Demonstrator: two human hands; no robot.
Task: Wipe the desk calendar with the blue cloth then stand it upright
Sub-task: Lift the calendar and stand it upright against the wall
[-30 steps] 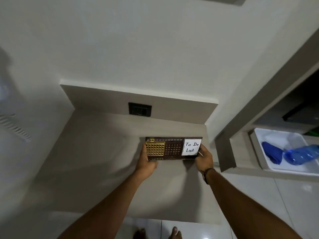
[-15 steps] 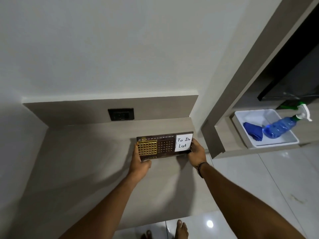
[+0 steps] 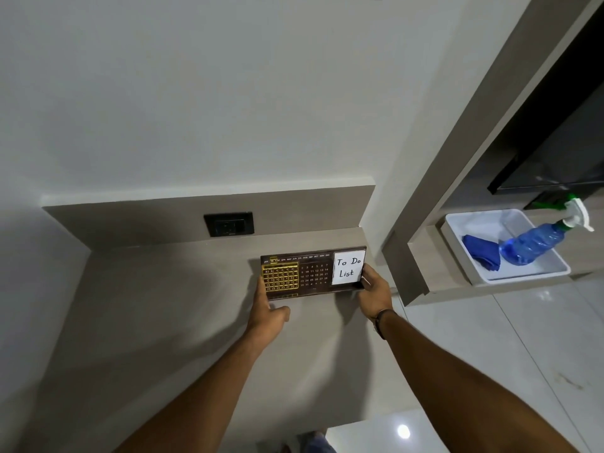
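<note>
Dark brown rigid desk calendar (image 3: 313, 273), long flat slab with a gold grid slider on its left part and a white "To Do List" note (image 3: 348, 267) at right, is held face-up just above or on the beige worktop (image 3: 170, 322), near the back wall; contact unclear. Left hand (image 3: 268, 313) grips the left end, right hand (image 3: 375, 293) the right end, both clenched on the short edges. Judgement: stiff, light, glossy so possibly slippery; end-edge hold is right, keep off the slider and note. Blue cloth (image 3: 483, 256) lies folded in the white plastic tray (image 3: 523, 276), touching a blue spray bottle (image 3: 536, 241), well apart to the right. Wiping looks not yet begun.
</note>
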